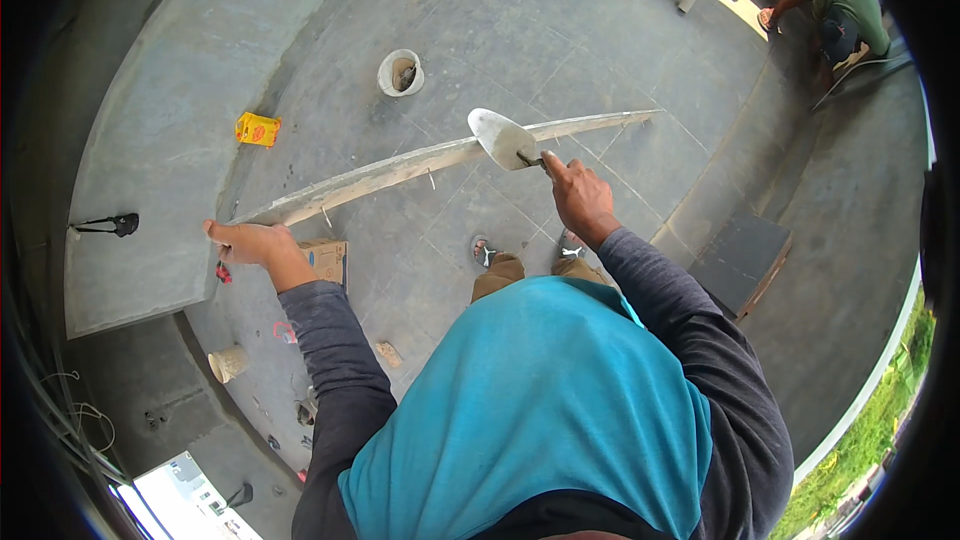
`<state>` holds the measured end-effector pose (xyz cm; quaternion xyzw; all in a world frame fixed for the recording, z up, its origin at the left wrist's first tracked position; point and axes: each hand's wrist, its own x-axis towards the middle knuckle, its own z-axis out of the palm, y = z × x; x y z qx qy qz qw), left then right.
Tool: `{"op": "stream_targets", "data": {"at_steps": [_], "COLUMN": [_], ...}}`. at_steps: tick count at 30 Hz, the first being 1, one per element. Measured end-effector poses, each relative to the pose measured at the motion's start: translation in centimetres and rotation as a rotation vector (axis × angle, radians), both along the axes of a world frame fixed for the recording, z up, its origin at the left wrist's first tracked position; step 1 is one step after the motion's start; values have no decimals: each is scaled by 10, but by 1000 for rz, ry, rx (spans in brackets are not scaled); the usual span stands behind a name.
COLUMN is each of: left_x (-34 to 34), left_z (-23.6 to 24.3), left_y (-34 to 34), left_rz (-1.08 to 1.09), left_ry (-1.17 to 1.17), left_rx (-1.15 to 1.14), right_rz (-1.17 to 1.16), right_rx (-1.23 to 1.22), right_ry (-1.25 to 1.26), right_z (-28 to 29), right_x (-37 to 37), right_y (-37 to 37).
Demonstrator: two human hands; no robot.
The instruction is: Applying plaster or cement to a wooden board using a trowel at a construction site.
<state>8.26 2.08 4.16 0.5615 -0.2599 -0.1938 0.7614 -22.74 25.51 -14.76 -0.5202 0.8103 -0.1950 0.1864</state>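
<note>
My left hand (250,243) is closed around the near left end of a long, narrow plank (390,171), its thumb pointing left. The plank stretches away to the right, and several thin pegs or nails stick out along its lower edge. In my right hand (583,198) is a trowel (500,139), gripped by its handle with the index finger lying along it. The trowel's pale, rounded blade overlaps the middle of the plank; whether they touch I cannot tell.
A pale bucket (401,73) stands on the grey floor beyond the plank. A yellow packet (257,130) lies by the low ledge (200,70) at left. A cardboard box (325,260) sits beside my left wrist. At far right a person (850,10) crouches near a dark slab (740,260).
</note>
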Motion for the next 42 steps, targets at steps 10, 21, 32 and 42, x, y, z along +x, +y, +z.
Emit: {"op": "stream_targets", "data": {"at_steps": [10, 21, 32, 42], "left_x": [2, -11, -5, 4], "left_z": [-5, 0, -6, -9], "left_y": [-4, -3, -12, -15], "left_rz": [26, 8, 12, -38], "left_ry": [27, 37, 11, -15], "left_rx": [44, 57, 35, -19], "right_rz": [-23, -86, 20, -333], "right_rx": [54, 183, 74, -70], "right_ry": [52, 24, -55, -1077], "right_z": [-5, -14, 5, 3], "right_x": [-7, -21, -10, 4], "right_y": [-3, -3, -13, -36]}}
